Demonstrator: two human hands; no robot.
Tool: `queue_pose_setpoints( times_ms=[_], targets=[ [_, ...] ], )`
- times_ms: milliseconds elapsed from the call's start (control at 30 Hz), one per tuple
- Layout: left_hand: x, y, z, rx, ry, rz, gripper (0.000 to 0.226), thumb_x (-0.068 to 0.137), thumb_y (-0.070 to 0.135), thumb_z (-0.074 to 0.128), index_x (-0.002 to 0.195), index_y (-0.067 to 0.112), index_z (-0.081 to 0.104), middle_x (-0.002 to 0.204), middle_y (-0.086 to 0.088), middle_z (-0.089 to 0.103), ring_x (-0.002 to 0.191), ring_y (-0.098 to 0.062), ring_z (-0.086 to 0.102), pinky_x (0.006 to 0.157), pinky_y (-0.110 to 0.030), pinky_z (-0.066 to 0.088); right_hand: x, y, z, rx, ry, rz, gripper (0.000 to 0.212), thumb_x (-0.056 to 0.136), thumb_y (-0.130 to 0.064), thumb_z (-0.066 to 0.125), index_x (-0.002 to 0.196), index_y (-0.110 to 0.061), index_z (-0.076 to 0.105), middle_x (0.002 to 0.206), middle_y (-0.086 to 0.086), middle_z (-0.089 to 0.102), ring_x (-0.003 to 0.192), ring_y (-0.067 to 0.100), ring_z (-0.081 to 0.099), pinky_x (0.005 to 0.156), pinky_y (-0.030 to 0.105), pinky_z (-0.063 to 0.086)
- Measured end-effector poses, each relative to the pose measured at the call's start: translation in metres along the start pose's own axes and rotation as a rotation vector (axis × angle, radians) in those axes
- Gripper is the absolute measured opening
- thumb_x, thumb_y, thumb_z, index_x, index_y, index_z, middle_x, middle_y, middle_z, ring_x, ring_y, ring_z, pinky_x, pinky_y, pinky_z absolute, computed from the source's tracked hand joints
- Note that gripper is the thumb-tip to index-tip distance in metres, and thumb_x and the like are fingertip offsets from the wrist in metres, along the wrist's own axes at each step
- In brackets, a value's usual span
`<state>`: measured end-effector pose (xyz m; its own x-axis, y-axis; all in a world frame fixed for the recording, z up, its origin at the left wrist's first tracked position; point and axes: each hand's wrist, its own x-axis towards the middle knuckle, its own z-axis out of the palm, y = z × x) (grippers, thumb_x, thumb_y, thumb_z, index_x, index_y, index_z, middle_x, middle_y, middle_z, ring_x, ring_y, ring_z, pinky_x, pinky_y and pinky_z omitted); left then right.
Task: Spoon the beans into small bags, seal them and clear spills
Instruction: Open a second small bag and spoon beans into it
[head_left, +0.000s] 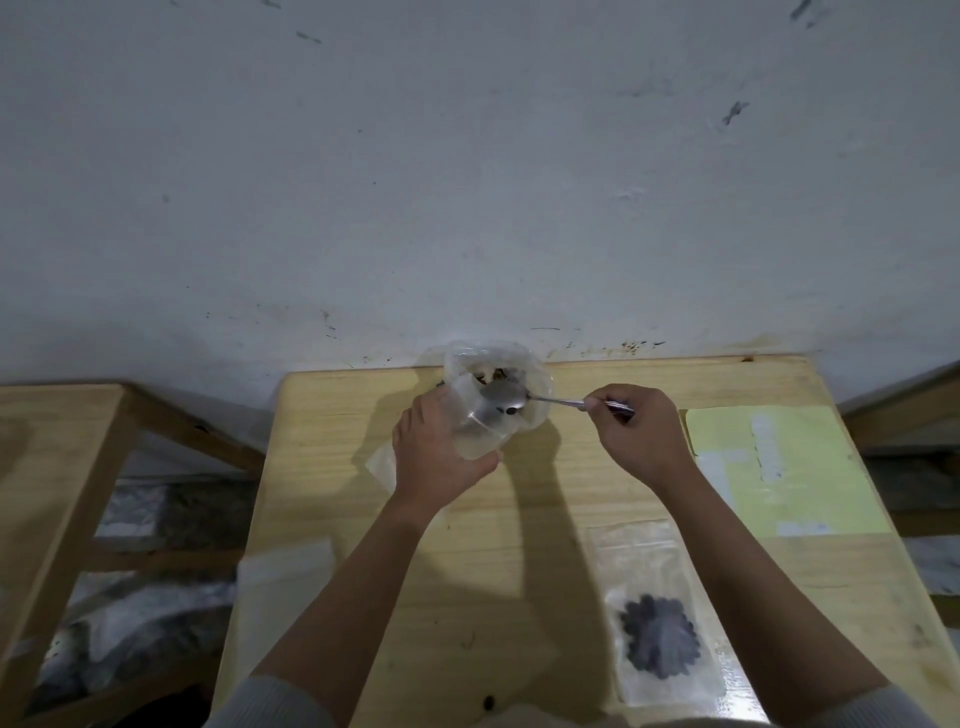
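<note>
My left hand (434, 457) grips a small clear bag (480, 439) held up at the far middle of the wooden table (519, 597). My right hand (641, 434) pinches the handle of a metal spoon (501, 402). The spoon's bowl is over the small bag's mouth with one dark bean on it. Behind them, against the wall, a larger clear plastic bag (493, 364) stands open with brown beans inside. A sealed clear bag (660, 623) with a dark cluster of beans lies flat near the front right.
A yellow sheet (810, 467) with pale patches lies at the table's right. Flat clear bags (285, 577) overhang the left edge. A single dark bean (488, 702) lies near the front edge. A second wooden table (57, 431) stands to the left across a gap.
</note>
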<state>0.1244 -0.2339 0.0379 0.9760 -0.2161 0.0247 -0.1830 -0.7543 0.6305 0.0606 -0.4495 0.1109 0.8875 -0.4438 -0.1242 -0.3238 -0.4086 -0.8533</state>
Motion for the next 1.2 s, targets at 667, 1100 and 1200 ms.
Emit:
queue_pose_setpoints(
  times_ms=[667,1100,1200],
  targets=[
    [0.001,-0.025,-0.002,-0.011,-0.108,0.050,0.098,0.050,0.059,0.069,0.133,0.018,0.038,0.129,0.003,0.047,0.118,-0.020,0.045,0.102,-0.040,0.036,0.037,0.028,0.065,-0.276,-0.059,0.138,0.022,0.088,-0.015,0.054,0.083,-0.004,0.072,0.072,0.014,0.068,0.066,0.030,0.062,0.054,0.031,0.049],
    [0.017,-0.024,0.006,-0.329,-0.331,-0.065,0.102,0.047,0.053,0.084,0.128,0.030,0.027,0.129,0.005,0.045,0.117,-0.015,0.049,0.096,-0.037,0.047,0.052,0.017,0.075,0.091,-0.111,0.443,0.023,0.081,-0.003,0.050,0.084,0.017,0.062,0.060,0.010,0.042,0.046,0.017,0.023,0.045,0.025,0.021],
    [0.017,-0.024,0.005,-0.302,-0.329,-0.066,0.103,0.046,0.055,0.083,0.129,0.030,0.027,0.128,0.004,0.046,0.116,-0.018,0.050,0.095,-0.042,0.048,0.048,0.015,0.062,0.174,-0.080,0.472,0.022,0.086,-0.003,0.052,0.078,0.004,0.071,0.036,-0.009,0.044,0.041,0.016,0.024,0.041,0.022,0.022]
  ],
)
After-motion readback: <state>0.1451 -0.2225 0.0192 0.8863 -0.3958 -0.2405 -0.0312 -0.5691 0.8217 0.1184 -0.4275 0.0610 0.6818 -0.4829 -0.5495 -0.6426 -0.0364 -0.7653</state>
